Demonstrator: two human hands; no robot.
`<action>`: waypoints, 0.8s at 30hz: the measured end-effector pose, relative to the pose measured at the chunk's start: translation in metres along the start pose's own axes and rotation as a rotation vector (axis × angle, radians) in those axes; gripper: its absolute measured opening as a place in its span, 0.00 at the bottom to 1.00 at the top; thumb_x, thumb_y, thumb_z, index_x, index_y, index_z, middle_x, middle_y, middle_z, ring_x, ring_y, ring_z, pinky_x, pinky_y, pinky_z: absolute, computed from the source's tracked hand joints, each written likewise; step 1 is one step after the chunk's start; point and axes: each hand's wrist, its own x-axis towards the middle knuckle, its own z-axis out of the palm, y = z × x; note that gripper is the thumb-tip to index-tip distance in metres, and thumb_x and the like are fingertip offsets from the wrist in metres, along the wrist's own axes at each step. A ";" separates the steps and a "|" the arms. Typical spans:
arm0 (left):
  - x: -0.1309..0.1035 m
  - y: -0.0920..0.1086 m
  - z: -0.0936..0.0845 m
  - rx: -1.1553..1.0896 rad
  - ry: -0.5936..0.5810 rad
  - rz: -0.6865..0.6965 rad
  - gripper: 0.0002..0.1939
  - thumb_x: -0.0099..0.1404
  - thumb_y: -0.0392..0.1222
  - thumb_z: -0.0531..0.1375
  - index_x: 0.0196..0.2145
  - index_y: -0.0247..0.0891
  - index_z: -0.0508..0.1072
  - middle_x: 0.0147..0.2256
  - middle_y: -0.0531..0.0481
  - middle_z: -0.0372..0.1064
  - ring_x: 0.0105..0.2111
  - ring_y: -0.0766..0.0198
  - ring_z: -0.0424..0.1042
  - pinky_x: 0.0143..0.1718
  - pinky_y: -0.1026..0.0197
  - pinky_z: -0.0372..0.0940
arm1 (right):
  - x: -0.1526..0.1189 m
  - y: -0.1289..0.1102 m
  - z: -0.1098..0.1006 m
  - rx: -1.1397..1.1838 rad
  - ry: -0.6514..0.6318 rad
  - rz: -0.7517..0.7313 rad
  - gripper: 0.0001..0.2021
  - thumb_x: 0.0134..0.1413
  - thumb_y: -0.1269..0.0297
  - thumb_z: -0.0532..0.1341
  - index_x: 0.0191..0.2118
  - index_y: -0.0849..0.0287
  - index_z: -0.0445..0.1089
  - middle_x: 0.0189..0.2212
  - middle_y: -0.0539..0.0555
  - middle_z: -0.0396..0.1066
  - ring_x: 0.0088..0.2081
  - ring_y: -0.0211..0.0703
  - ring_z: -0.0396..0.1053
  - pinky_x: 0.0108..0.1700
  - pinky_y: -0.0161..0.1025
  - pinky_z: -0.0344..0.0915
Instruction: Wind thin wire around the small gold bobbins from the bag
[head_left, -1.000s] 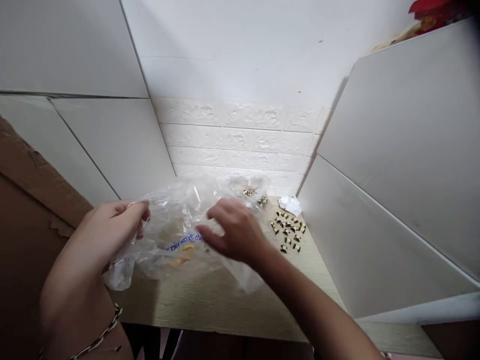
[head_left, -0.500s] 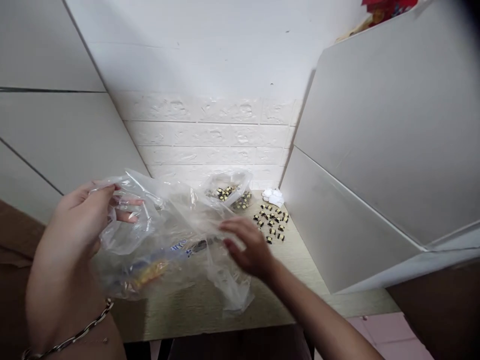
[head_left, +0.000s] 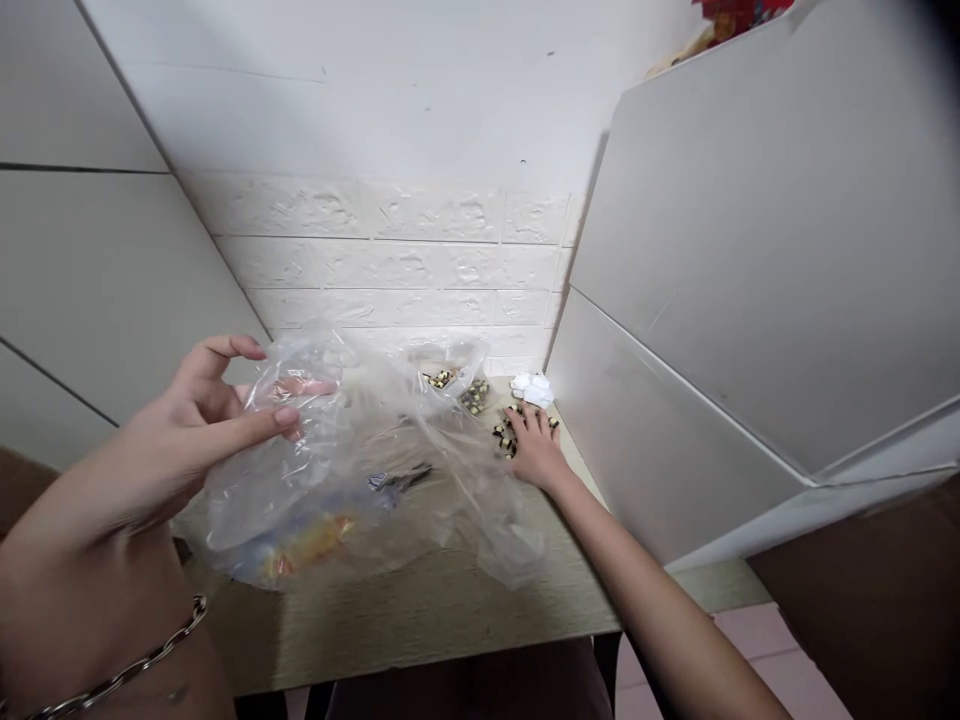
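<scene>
The clear plastic bag [head_left: 322, 490] is spread over the tabletop [head_left: 390, 625]. My left hand [head_left: 180, 430] is at its left end, grasping loosely: thumb on the near face, some fingers behind the film. My right hand [head_left: 541, 458] is right of the bag, fingers spread over the black-and-yellow pieces [head_left: 504, 440]; I cannot tell whether any piece is pinched beneath. A smaller bag [head_left: 465, 360] holding similar pieces is at the bag's far side. Handling: expect light, limp, slippery film; grip a gathered fold. The pieces look light and stiff; take by the sides.
</scene>
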 end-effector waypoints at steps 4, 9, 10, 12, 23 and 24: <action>-0.004 -0.001 -0.011 0.111 -0.232 0.008 0.16 0.47 0.45 0.63 0.36 0.46 0.67 0.39 0.51 0.70 0.31 0.66 0.72 0.26 0.70 0.67 | 0.014 -0.012 0.000 -0.032 0.067 -0.050 0.28 0.45 0.49 0.55 0.54 0.42 0.51 0.58 0.54 0.48 0.59 0.59 0.40 0.52 0.58 0.45; -0.008 0.000 -0.014 0.278 -0.310 0.078 0.12 0.51 0.52 0.58 0.24 0.42 0.74 0.41 0.48 0.70 0.46 0.59 0.67 0.38 0.69 0.67 | 0.020 -0.022 0.004 -0.056 0.166 -0.054 0.14 0.52 0.54 0.50 0.42 0.51 0.63 0.45 0.56 0.62 0.48 0.49 0.54 0.46 0.47 0.52; -0.008 -0.001 -0.016 0.297 -0.342 0.095 0.13 0.52 0.52 0.57 0.23 0.42 0.74 0.41 0.48 0.70 0.46 0.58 0.66 0.38 0.67 0.67 | 0.020 -0.023 0.004 -0.056 0.185 -0.055 0.13 0.52 0.55 0.50 0.40 0.53 0.63 0.43 0.56 0.62 0.46 0.48 0.56 0.44 0.45 0.53; -0.008 -0.006 -0.021 0.311 -0.409 0.114 0.12 0.54 0.51 0.56 0.25 0.43 0.75 0.40 0.48 0.71 0.46 0.58 0.66 0.38 0.67 0.67 | 0.020 -0.023 0.005 -0.053 0.219 -0.059 0.11 0.52 0.56 0.50 0.38 0.54 0.63 0.40 0.55 0.63 0.43 0.45 0.57 0.40 0.41 0.54; -0.009 -0.023 -0.042 0.271 -0.360 0.082 0.10 0.54 0.49 0.56 0.26 0.45 0.75 0.36 0.48 0.72 0.47 0.58 0.66 0.39 0.67 0.65 | 0.017 -0.004 -0.001 0.014 0.375 -0.026 0.11 0.51 0.70 0.45 0.36 0.63 0.63 0.35 0.57 0.61 0.39 0.41 0.58 0.41 0.36 0.56; -0.009 -0.021 -0.040 0.271 -0.361 0.078 0.10 0.54 0.49 0.56 0.24 0.44 0.74 0.37 0.48 0.72 0.46 0.58 0.66 0.39 0.67 0.65 | 0.015 -0.003 -0.001 0.014 0.374 -0.024 0.12 0.51 0.70 0.45 0.38 0.63 0.63 0.37 0.58 0.62 0.40 0.42 0.59 0.42 0.36 0.56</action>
